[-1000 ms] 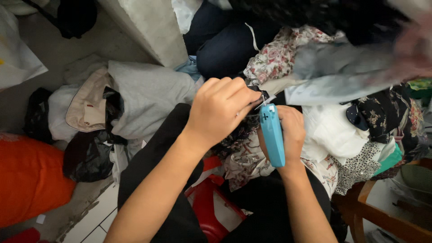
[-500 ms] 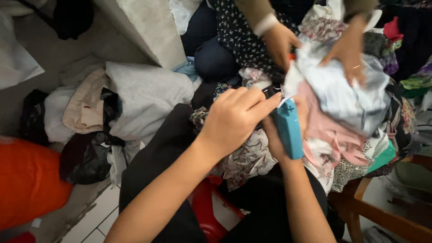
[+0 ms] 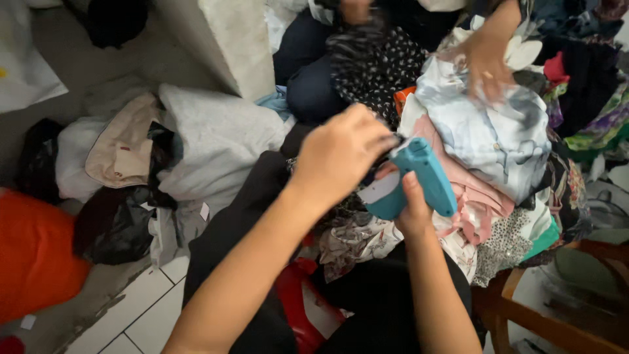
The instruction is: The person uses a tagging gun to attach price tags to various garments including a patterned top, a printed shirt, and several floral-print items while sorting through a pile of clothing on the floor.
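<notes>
A: Orange fabric, smooth and bulging, fills the near left corner (image 3: 29,262). Right of it lie a crumpled black plastic bag (image 3: 111,226), a flat beige cloth piece (image 3: 121,154) and a soft grey quilted bundle (image 3: 219,141) on pale floor tiles (image 3: 141,308).

B: And the hands?

A: The left hand (image 3: 341,157) is curled closed, fingertips pinched at the nose of the teal plastic tagging gun (image 3: 419,180); what it pinches is too blurred to tell. The right hand (image 3: 413,210) is wrapped around the gun's grip from below.

B: How does the gun look?

A: Hard, glossy, pistol-shaped, with a pale panel on its side. It sits at centre, just left of the heaped clothes.

B: Further right?

A: A stack of folded garments, silky pale-blue printed blouse (image 3: 498,131) over a pink ribbed one (image 3: 472,193). Another person's hand (image 3: 488,62) rests on top, far right. A brown wooden stool edge (image 3: 524,308) shows near right.
</notes>
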